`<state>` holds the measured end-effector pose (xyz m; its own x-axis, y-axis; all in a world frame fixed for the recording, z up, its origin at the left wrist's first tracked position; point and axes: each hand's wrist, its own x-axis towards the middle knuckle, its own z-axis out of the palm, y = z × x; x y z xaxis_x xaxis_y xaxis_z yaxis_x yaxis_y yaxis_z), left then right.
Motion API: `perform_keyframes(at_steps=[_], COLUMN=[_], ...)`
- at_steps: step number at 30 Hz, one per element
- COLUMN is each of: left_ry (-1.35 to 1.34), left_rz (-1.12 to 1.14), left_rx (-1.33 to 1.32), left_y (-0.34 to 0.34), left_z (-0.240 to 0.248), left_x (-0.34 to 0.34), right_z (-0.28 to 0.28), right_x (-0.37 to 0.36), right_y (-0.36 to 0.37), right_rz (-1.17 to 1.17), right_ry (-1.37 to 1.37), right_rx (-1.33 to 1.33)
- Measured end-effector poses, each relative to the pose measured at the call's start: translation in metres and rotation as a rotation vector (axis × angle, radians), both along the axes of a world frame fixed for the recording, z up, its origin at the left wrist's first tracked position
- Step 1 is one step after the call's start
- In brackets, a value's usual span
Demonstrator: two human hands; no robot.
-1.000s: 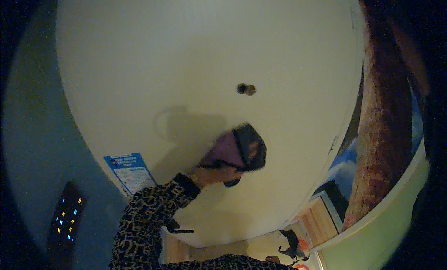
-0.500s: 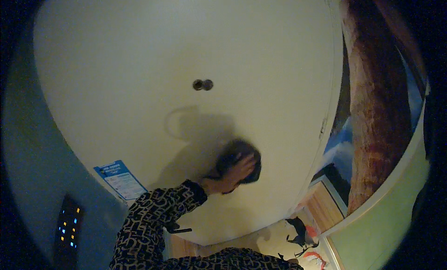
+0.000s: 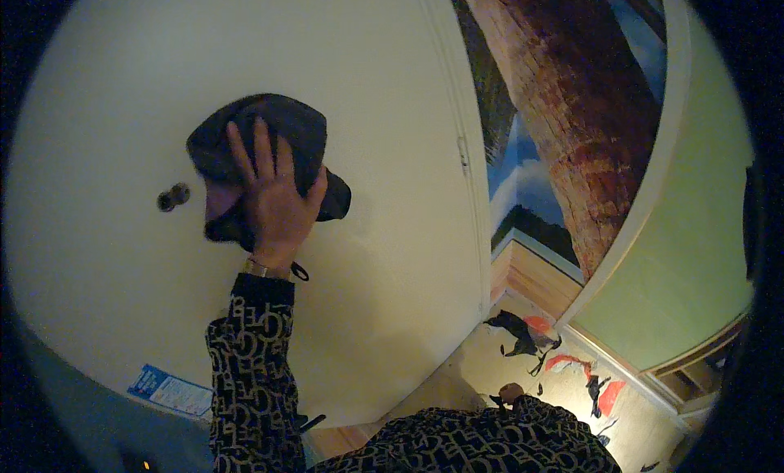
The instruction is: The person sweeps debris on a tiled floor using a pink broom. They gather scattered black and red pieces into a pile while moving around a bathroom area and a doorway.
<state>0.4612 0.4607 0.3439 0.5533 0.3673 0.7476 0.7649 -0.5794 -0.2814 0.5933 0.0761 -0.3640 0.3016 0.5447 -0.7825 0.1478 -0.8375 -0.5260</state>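
Note:
A dark, folded cloth (image 3: 298,122) with a purplish patch lies against the upright face of a pale door (image 3: 392,253). My left hand (image 3: 282,208) holds it there, fingers spread over the cloth and the palm toward the door. To the left of the cloth is a small round metal peephole (image 3: 173,197) with its cover swung aside. Down by my body, my right hand (image 3: 510,393) looks closed at the end of its patterned sleeve. A small dark bit shows beside it, too unclear to name.
On the door's lower left is a blue and white notice (image 3: 169,390). A tree-trunk wall picture (image 3: 563,122) and a green wall panel (image 3: 678,253) stand to the right. Black and red scraps (image 3: 563,359) lie on the floor at lower right.
My left hand has moved the cloth up the door and it now appears beside the peephole. The view has swung to the right, bringing in more floor and my right hand.

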Motion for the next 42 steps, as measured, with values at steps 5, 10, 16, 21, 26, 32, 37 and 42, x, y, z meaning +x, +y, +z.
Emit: perform_keyframes(at_steps=[5,10,16,21,26,32,37,42], left_ry=[0.544,1.021,0.394,0.175,0.377,0.821,0.71,0.688], left_rz=[-0.237,-0.617,-0.773,-0.735,-0.69,-0.591,-0.873,-0.68], left_rx=[0.056,0.044,-0.615,-0.177,0.124,-0.02,-0.617,-1.223], left_y=[-0.01,0.035,0.048,0.044,0.024,0.104,0.042,0.006], left_z=[-0.119,-0.274,-0.237,-0.115,-0.147,-0.342,-0.427,-0.507], left_x=[0.077,0.046,0.178,0.264,0.268,0.24,0.252,0.172], right_z=[-0.048,-0.068,-0.101,-0.096,-0.11,-0.086,-0.049,-0.029], right_x=[0.031,0.046,0.078,0.078,0.069,0.045,0.031,0.03], right_y=[-0.022,-0.043,-0.157,-0.176,-0.207,-0.154,-0.17,-0.183], right_rz=[0.054,-0.04,0.376,0.602,0.041,-0.747,-0.757,-0.956], right_ry=[-0.161,-0.255,-0.55,-0.566,-0.669,-0.253,-0.214,-0.107], right_rx=[0.223,0.398,-0.205,-0.169,-0.095,0.131,0.1,-0.003])
